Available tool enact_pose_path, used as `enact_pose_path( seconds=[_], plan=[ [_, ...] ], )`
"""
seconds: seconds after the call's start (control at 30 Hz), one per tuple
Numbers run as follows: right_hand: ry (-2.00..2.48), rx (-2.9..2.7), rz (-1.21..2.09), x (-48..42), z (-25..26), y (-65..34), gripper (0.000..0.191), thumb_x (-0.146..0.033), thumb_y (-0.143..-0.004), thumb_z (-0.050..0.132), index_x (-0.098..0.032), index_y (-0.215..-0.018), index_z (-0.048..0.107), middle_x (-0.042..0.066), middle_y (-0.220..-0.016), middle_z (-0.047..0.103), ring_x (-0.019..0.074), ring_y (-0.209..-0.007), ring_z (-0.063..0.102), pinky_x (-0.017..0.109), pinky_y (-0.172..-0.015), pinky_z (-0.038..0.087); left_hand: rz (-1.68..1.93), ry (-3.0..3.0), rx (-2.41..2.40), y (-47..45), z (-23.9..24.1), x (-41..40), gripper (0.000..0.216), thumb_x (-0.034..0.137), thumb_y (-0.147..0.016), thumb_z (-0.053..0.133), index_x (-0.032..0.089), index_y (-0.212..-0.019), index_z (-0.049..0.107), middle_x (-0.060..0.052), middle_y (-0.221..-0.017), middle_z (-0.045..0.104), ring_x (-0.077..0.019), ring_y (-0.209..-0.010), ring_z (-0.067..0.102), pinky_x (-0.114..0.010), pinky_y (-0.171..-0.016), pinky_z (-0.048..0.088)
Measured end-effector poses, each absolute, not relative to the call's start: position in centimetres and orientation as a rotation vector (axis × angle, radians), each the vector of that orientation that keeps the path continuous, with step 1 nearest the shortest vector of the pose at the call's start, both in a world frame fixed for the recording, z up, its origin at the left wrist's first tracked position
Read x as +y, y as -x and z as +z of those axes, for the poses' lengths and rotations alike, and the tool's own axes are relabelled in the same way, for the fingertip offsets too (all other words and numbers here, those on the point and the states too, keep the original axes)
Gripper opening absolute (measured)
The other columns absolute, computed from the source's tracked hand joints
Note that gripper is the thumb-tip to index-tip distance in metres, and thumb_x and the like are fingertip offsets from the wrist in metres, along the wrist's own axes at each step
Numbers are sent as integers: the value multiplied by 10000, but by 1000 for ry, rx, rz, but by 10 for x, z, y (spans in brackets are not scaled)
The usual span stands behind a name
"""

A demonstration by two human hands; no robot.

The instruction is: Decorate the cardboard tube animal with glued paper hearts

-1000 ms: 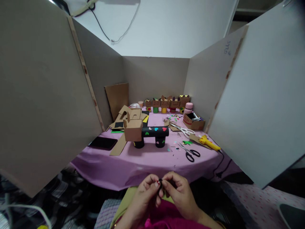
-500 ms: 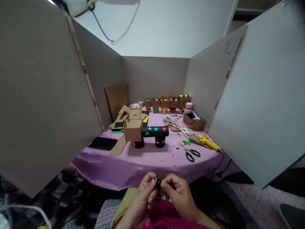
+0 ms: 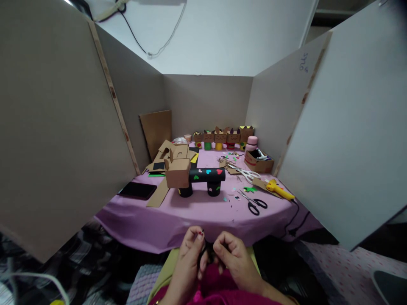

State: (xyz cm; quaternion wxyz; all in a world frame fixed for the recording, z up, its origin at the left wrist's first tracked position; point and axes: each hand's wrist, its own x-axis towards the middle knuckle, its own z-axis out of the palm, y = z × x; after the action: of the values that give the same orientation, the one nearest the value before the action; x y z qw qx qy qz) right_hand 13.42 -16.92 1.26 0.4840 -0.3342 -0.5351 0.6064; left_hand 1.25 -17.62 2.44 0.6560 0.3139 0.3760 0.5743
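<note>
My left hand (image 3: 188, 254) and my right hand (image 3: 233, 256) are together over my lap, below the near edge of the pink-clothed table (image 3: 190, 218). Both are closed in a pinch on a small black piece (image 3: 207, 248) between their fingertips; I cannot make out what it is. On the table ahead stands a cardboard animal (image 3: 190, 176) with a brown box head, a black tube body with coloured hearts and two black tube legs. The hands are well apart from it.
Black-handled scissors (image 3: 254, 204), white scissors (image 3: 248, 173), a yellow glue gun (image 3: 278, 189) with its cord, a small cardboard box (image 3: 258, 161), a dark tablet (image 3: 137, 189), cardboard scraps (image 3: 160, 159) and a row of small cardboard figures (image 3: 221, 137) lie on the table. Grey boards wall it in.
Both hands have sunk a little lower toward my lap and drawn closer, still pinching the small black piece. Nothing on the table has moved.
</note>
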Motion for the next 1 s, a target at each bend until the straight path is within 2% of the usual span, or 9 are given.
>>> enact_pose_path(
  seconds=[0.1, 0.27, 0.4, 0.53, 0.67, 0.73, 0.87, 1.0],
  plan=[
    [807, -1322, 1482, -170, 13, -134, 381, -518, -762, 606, -176, -650, 481, -53, -516, 522, 54, -371, 425, 178, -396, 325, 1320, -701, 912, -11, 24, -176, 498, 587, -634, 673, 245, -881, 410, 160, -271, 362, -27, -228, 164, -101, -275, 135],
    [782, -1399, 1494, -171, 11, -134, 356, -493, -778, 598, -181, -648, 486, -62, -495, 506, 62, -371, 434, 183, -397, 330, 1354, -686, 977, -11, 24, -173, 518, 608, -603, 676, 246, -866, 414, 172, -280, 326, -23, -233, 141, -102, -263, 132],
    [753, -1437, 1500, -173, 11, -134, 337, -464, -784, 607, -177, -651, 489, -65, -494, 499, 54, -373, 419, 177, -400, 327, 1371, -752, 1039, -10, 22, -171, 528, 630, -590, 669, 237, -851, 430, 169, -278, 309, -25, -232, 168, -107, -263, 130],
    [756, -1386, 1611, -172, 9, -132, 370, -515, -748, 622, -184, -668, 476, -64, -493, 520, 49, -345, 405, 167, -369, 304, 1350, -872, 1073, -7, 21, -172, 521, 620, -589, 681, 219, -828, 449, 162, -267, 290, -21, -237, 191, -111, -283, 113],
    [741, -1327, 1697, -166, 6, -130, 409, -583, -758, 563, -182, -711, 490, -47, -520, 558, 57, -341, 437, 170, -368, 306, 1304, -851, 986, -7, 21, -172, 502, 607, -602, 682, 224, -821, 443, 146, -280, 335, -44, -243, 278, -128, -295, 183],
    [722, -1326, 1689, -164, 5, -131, 401, -572, -761, 569, -173, -763, 532, -43, -560, 564, 64, -378, 462, 178, -393, 328, 1310, -837, 972, -8, 22, -172, 488, 588, -601, 695, 220, -809, 451, 141, -292, 350, -44, -247, 292, -131, -301, 188],
    [677, -1311, 1631, -164, 13, -129, 370, -451, -668, 734, -156, -852, 608, -17, -671, 613, 104, -564, 556, 213, -542, 407, 1311, -868, 1047, -8, 21, -171, 471, 577, -598, 701, 198, -783, 492, 140, -270, 333, -22, -222, 219, -126, -281, 107],
    [606, -1244, 1714, -167, 21, -124, 348, -394, -624, 778, -147, -791, 598, -13, -599, 631, 142, -556, 600, 267, -581, 446, 1269, -879, 1037, -8, 20, -171, 465, 577, -598, 698, 198, -788, 506, 126, -270, 368, -35, -205, 248, -129, -265, 129]
  ],
)
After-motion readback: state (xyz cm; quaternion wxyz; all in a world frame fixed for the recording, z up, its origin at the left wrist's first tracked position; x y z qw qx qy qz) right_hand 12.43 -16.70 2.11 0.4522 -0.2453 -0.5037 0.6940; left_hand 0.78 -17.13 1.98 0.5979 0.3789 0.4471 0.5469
